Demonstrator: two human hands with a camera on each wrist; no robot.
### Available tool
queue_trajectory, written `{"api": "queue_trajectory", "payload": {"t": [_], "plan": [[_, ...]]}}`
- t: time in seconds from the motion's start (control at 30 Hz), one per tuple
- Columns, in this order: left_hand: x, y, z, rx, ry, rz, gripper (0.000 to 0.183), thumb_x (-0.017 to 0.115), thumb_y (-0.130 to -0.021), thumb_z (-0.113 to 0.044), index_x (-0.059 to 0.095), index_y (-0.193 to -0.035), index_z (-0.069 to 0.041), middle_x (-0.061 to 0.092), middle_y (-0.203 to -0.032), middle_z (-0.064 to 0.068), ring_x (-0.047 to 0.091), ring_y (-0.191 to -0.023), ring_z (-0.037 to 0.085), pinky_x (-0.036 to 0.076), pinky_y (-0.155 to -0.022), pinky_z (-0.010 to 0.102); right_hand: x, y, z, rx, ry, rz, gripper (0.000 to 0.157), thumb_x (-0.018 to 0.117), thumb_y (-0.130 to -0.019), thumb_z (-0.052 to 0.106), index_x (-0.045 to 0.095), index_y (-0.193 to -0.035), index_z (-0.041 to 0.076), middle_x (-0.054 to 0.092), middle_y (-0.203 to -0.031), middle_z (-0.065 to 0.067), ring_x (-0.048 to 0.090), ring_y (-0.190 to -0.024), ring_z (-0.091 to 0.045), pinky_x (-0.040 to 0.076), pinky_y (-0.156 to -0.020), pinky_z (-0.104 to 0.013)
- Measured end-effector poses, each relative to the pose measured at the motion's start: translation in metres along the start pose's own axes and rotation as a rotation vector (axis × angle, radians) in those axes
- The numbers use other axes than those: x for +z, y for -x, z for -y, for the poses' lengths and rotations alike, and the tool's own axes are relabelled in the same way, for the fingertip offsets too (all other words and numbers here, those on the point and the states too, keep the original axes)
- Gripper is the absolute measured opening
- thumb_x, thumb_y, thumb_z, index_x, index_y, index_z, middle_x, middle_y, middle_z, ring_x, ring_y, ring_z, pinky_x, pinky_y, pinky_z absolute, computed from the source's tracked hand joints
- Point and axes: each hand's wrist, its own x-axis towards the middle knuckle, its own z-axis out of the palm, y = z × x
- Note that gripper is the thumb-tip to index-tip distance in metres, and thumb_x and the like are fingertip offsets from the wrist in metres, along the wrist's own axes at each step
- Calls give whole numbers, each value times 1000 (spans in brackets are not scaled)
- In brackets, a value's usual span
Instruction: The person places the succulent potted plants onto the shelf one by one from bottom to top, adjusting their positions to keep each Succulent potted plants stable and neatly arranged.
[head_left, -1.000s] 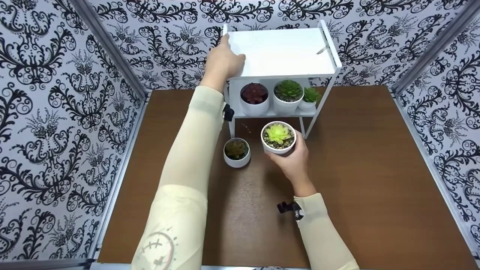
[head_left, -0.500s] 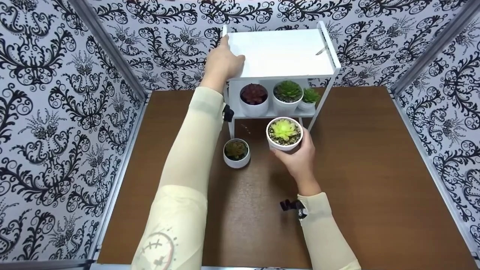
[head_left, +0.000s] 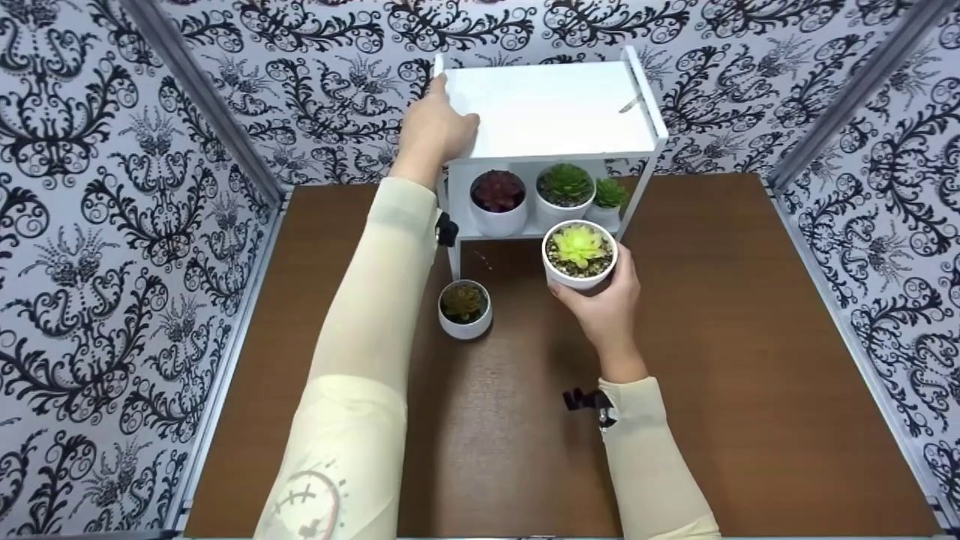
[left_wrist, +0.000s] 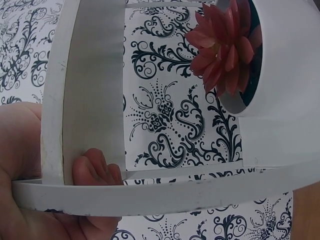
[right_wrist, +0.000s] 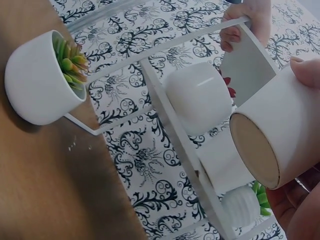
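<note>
My left hand (head_left: 435, 131) grips the upper left corner of a white two-tier shelf (head_left: 555, 109); in the left wrist view its fingertips (left_wrist: 92, 167) curl around the side rail. Above the table, just in front of the lower tier, my right hand (head_left: 607, 307) holds a white pot with a yellow-green succulent (head_left: 579, 251). The pot's tan underside (right_wrist: 255, 150) faces the right wrist camera, so its plant is hidden there. On the lower tier stand a dark red succulent (head_left: 499, 202), a green succulent (head_left: 566, 191) and a smaller green one (head_left: 610, 196), all in white pots.
A white pot with a brownish succulent (head_left: 465, 311) stands on the brown table (head_left: 750, 337), by the shelf's front left leg. Patterned walls (head_left: 300, 97) enclose the table at the back and both sides.
My right hand has carried the yellow-green succulent up and to the right, toward the lower tier. The left hand keeps its grip on the shelf. The head view has shifted slightly.
</note>
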Motion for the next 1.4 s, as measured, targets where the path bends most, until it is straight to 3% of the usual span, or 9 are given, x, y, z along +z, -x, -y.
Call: {"api": "queue_trajectory", "payload": {"t": [0.47, 0.73, 1.4], "plan": [[0, 1, 3, 2, 31, 1, 91, 60, -104, -47, 3, -173, -29, 37, -174, 5, 40, -158, 24, 30, -133, 38, -3, -18, 17, -48, -69, -91, 94, 105, -61, 22, 60, -140, -1, 69, -135, -14, 62, -126, -22, 44, -118, -37], [0, 1, 4, -6, 31, 6, 91, 60, -104, -46, 2, -173, -30, 37, -173, 4, 41, -158, 25, 31, -132, 39, -2, -27, 25, -94, -67, -110, 94, 105, -61, 25, 60, -140, -1, 69, -134, -13, 62, -126, -19, 46, -116, -35], [1, 0, 1, -6, 23, 6, 92, 60, -104, -48, 1, -173, -31, 36, -174, 3, 39, -159, 24, 29, -133, 39, -13, -47, 39, -118, -38, -161, 96, 105, -61, 31, 61, -140, 0, 69, -134, -10, 63, -126, -18, 47, -116, -32]]}}
